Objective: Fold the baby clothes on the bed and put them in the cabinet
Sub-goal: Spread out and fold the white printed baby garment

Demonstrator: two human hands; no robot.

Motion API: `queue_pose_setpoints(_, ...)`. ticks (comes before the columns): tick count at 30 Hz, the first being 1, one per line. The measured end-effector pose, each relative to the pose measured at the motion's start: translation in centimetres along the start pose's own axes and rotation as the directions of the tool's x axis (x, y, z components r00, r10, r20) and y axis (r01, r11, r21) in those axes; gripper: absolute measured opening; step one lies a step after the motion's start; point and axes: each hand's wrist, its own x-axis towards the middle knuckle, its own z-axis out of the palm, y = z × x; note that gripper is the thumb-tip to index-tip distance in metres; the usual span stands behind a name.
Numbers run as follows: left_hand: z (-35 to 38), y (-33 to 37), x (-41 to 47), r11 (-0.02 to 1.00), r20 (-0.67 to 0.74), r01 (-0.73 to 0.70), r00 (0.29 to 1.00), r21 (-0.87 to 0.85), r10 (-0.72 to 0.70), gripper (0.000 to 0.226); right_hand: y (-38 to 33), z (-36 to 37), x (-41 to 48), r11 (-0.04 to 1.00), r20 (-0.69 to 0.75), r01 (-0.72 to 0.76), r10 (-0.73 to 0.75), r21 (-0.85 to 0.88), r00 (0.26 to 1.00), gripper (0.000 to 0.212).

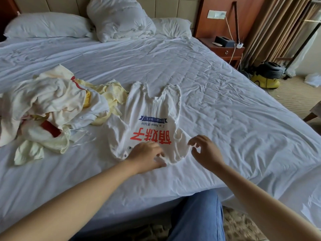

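A white baby romper [152,119] lies spread flat on the bed sheet [225,110]. Its print is upside down to the person: large red characters, a line reading "I'm Snow White" and a blue banner. Its two legs point away from the hands and its short sleeves flare at the near end. Metal snaps [129,147] sit just left of the left hand.

The left hand [145,156] rests palm down on the romper's near edge at the neckline. Its fingers [160,158] are blurred on the cloth, so whether they pinch it cannot be told. The right hand [205,151] hangs at the right sleeve with fingers loosely curled and thumb and forefinger apart. The fingertips [190,142] just meet the sleeve hem and clasp nothing.

A rumpled pile of cream, yellow and red clothes [52,108] lies left of the left hand, touching the romper's far left side. Wrinkled sheet stretches beyond the hands and to the right of the right hand as far as the bed's side edge. The near edge of the bed runs under both forearms, by a leg in blue jeans [196,216].
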Motion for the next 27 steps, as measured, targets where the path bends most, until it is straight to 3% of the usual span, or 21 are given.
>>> queue_pose_setpoints(4, 1.4, 2.9, 2.9, 0.999, 0.026, -0.034, 0.999, -0.011, 0.035, 0.042, 2.3, -0.3, 1.6, 0.988, 0.113, -0.157, 0.156, -0.004, 0.981, 0.043)
queue_pose_setpoints(7, 2.1, 4.3, 5.0, 0.999, 0.022, 0.01, 1.0, -0.039, -0.009, 0.043, 3.1, 0.1, 2.7, 0.981, 0.232, -0.19, 0.194, -0.038, 0.953, 0.047)
queue_pose_setpoints(13, 3.8, 4.4, 7.2, 0.984, 0.074, 0.173, 0.982, 0.033, -0.175, 0.049, 3.5, 1.7, 3.8, 0.976, 0.263, -0.209, 0.187, 0.059, 0.946, 0.028)
queue_pose_setpoints(18, 5.0, 5.1, 7.4, 0.973, -0.067, 0.194, 0.98, 0.127, -0.187, 0.038, 2.7, 1.6, 4.0, 0.904, 0.182, -0.318, 0.274, 0.286, 0.944, 0.006)
queue_pose_setpoints(23, 4.1, 5.3, 7.3, 0.974, -0.111, 0.218, 0.968, -0.069, -0.224, 0.016, 1.7, 0.5, 4.3, 0.777, 0.189, -0.367, 0.315, 0.511, 0.93, 0.003)
queue_pose_setpoints(27, 2.1, 5.0, 6.6, 0.932, -0.202, 0.257, 0.928, -0.257, -0.312, 0.015, 0.8, 0.0, 4.7, 0.656, 0.193, -0.356, 0.309, 0.666, 0.931, 0.005)
